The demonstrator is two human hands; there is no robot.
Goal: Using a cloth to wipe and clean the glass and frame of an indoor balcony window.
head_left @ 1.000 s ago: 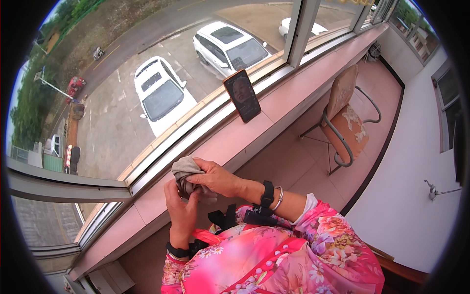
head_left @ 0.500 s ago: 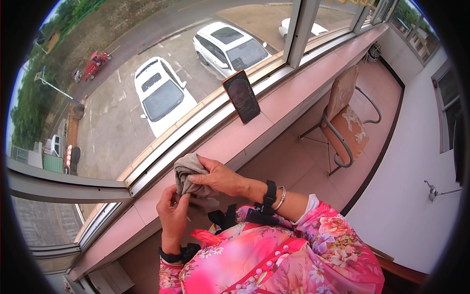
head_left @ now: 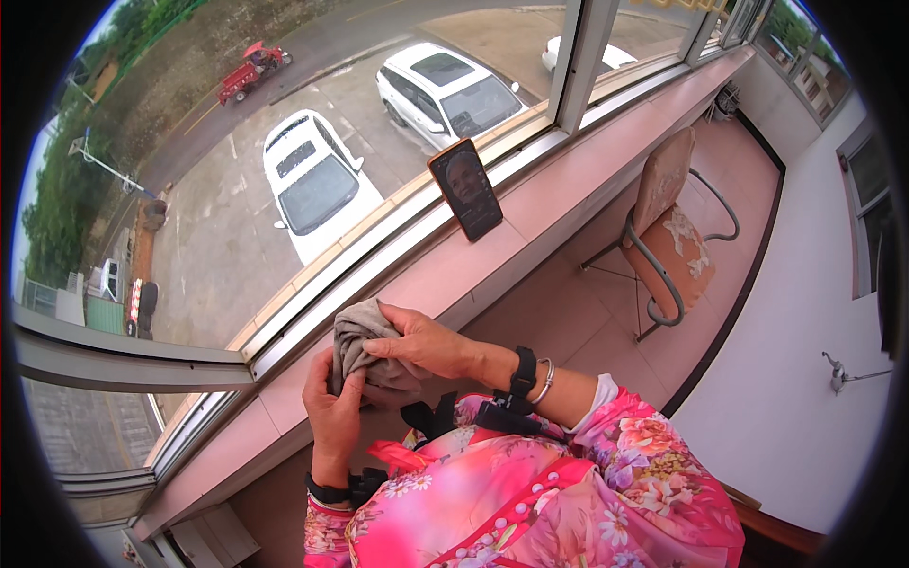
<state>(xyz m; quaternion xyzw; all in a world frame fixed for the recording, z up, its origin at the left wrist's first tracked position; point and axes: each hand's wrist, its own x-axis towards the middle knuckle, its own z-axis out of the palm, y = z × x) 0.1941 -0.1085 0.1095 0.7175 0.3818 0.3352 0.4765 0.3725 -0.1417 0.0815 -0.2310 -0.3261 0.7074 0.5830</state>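
Note:
A crumpled grey-brown cloth [head_left: 362, 329] is bunched between my two hands, just in front of the pink tiled windowsill. My left hand [head_left: 333, 402] grips its near left side, thumb pressed up against the folds. From the right, my right hand [head_left: 426, 343] pinches the cloth with the thumb on top; its other fingers are partly hidden by the fabric. A loose part of the cloth hangs below, between the hands and my pink flowered clothing [head_left: 492, 492].
A phone [head_left: 466, 189] leans upright at the window on the pink sill [head_left: 516, 227]. To the right stands a chair [head_left: 668, 227] with metal arms and a patterned seat. Beyond the window frame [head_left: 578, 66] are parked white cars [head_left: 317, 185] and a red three-wheeled vehicle [head_left: 254, 72].
My left hand has shifted slightly up against the cloth, and its thumb and fingers have changed their hold. My right hand stays nearly still. Outside, the red vehicle has moved right along the road.

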